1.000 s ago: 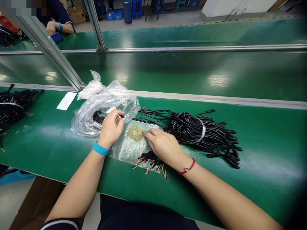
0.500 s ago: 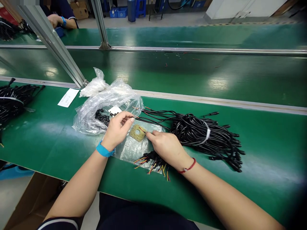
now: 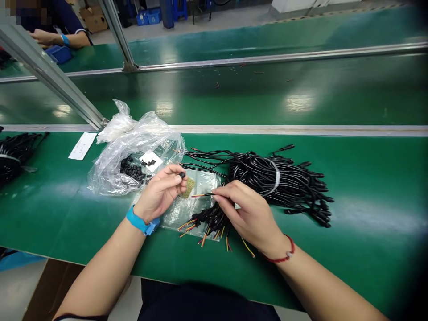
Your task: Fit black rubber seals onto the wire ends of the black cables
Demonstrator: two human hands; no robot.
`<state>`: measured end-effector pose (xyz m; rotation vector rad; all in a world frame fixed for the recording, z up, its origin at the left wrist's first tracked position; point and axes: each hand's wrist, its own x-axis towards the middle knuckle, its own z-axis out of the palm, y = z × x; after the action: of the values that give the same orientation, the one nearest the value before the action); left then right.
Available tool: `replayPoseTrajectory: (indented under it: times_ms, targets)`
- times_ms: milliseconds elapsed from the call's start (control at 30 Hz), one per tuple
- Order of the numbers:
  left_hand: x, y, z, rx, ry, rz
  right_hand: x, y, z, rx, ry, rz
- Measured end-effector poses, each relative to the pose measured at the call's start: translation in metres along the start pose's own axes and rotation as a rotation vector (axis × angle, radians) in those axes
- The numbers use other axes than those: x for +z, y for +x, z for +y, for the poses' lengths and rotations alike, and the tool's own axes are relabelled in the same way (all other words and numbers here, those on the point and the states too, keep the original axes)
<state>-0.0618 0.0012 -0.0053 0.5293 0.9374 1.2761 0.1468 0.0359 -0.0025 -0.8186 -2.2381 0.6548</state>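
My left hand (image 3: 163, 191), with a blue wristband, pinches a small black ring (image 3: 182, 175) between thumb and fingertips. My right hand (image 3: 249, 214), with a red cord at the wrist, pinches the end of a black cable (image 3: 203, 195) whose coloured wire tips point at the ring. A yellow-green pad (image 3: 189, 186) lies on clear plastic just behind the ring. Under my right hand lie several cable ends with red and yellow wires (image 3: 207, 225). A tied bundle of black cables (image 3: 284, 183) lies to the right.
A clear plastic bag (image 3: 133, 151) holding several black rings lies left of my hands, with a white paper slip (image 3: 82, 145) beyond it. Another cable bundle (image 3: 15, 151) lies at the far left. A metal strut (image 3: 50, 73) slants across. A co-worker's hands (image 3: 50, 38) rest far left.
My right hand has lifted one cable off the pad and turned it toward my left hand. My left hand has come off the bag with a black ring in its fingertips.
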Motion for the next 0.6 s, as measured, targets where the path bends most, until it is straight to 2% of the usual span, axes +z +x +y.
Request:
replayPoseTrajectory:
  times_ms: [200, 400, 600]
  targets:
    - [0.007, -0.003, -0.008, -0.119, -0.037, -0.052, -0.001, -0.003, 0.003, 0.123, 0.13, 0.137]
    - [0.014, -0.005, -0.014, -0.182, -0.036, -0.042, -0.001, -0.002, 0.001, 0.112, 0.131, 0.134]
    - [0.017, -0.006, -0.014, -0.181, -0.003, -0.026, -0.001, -0.002, 0.002, 0.131, 0.118, 0.138]
